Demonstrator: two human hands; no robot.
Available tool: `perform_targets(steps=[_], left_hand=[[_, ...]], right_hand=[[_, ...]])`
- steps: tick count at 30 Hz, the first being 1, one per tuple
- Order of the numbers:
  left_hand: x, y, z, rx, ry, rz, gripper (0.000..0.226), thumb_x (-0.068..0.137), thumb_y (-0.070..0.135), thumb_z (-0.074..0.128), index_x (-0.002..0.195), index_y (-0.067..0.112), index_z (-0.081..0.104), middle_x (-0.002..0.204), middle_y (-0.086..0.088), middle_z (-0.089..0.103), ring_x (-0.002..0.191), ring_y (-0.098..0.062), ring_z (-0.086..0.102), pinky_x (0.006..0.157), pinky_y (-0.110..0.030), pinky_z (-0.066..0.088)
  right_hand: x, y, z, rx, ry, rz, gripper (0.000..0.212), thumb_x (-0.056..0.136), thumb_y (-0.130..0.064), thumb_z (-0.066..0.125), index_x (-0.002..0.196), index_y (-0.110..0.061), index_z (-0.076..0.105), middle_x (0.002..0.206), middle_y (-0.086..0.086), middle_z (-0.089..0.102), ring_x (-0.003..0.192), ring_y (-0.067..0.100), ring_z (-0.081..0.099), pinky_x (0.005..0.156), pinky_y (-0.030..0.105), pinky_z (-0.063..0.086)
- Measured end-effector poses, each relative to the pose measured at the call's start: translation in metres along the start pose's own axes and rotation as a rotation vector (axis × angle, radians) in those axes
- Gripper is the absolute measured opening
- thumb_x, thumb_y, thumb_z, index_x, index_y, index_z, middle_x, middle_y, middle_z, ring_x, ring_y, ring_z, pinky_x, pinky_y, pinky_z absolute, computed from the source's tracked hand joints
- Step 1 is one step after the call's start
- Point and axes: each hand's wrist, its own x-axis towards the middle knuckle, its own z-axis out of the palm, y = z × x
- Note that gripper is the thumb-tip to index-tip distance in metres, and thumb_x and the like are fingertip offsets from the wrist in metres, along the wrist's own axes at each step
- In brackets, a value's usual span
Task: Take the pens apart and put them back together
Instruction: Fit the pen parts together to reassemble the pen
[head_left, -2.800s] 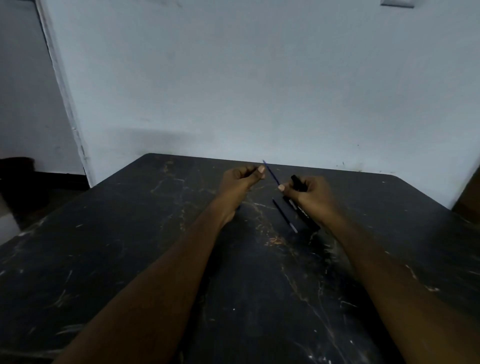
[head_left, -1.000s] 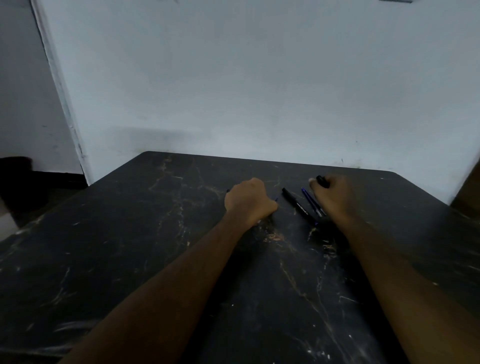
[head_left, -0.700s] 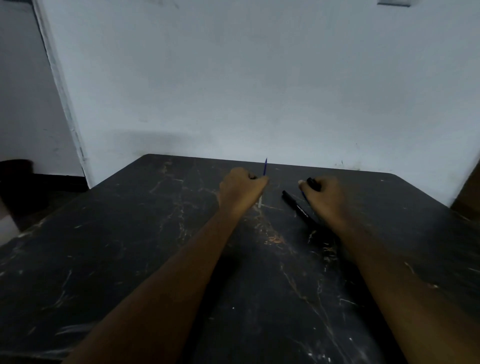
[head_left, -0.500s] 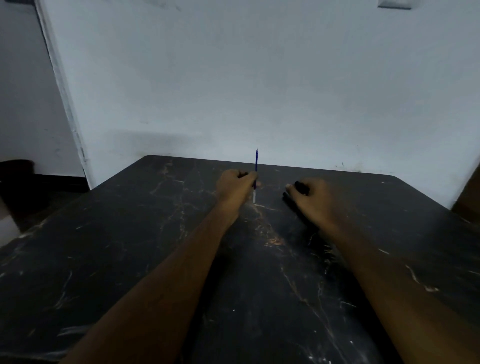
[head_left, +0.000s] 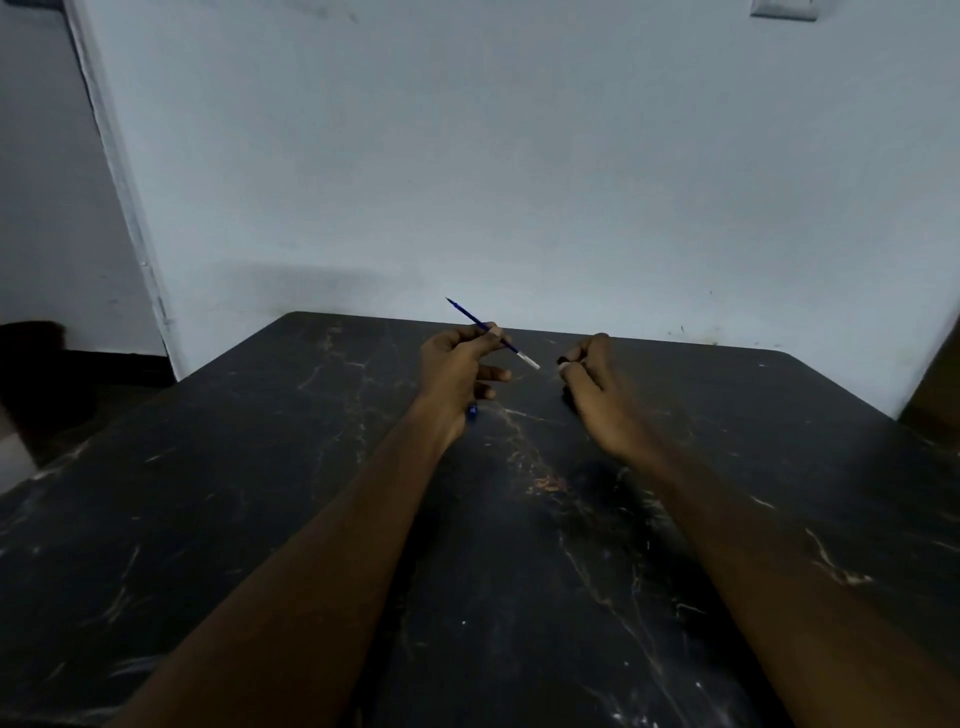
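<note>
My left hand (head_left: 457, 369) pinches a thin blue ink refill (head_left: 470, 318) between thumb and fingers. The refill slants from its upper-left tip down to a pale end pointing toward my right hand. My right hand (head_left: 592, 379) is curled round a black pen barrel (head_left: 562, 361), of which only a dark end shows past my fingers. The refill's pale end lies a short gap from that barrel end. A small blue pen part (head_left: 471, 412) peeks out under my left wrist on the table.
The dark marbled table (head_left: 322, 519) stretches under both forearms. A pale wall (head_left: 519, 182) rises right behind its far edge. A dark object (head_left: 31, 358) sits on the floor at far left, beyond the table's corner.
My left hand has tilted the refill from upright to slanting, its pale end now toward my right hand. My right hand has lifted off the table with the black barrel.
</note>
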Motion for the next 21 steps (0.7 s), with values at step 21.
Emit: perform_targets(steps=[21], left_hand=[[-0.008, -0.002, 0.006, 0.21, -0.135, 0.089, 0.031, 0.086, 0.034, 0.072, 0.099, 0.005, 0.073, 0.096, -0.006, 0.076, 0.049, -0.017, 0.064, 0.035, -0.019, 0.037]], right_hand=[[0.002, 0.013, 0.009, -0.128, 0.066, -0.12, 0.005, 0.094, -0.034, 0.048, 0.096, -0.03, 0.049, 0.08, -0.006, 0.056, 0.065, 0.006, 0.052, 0.062, 0.043, 0.048]])
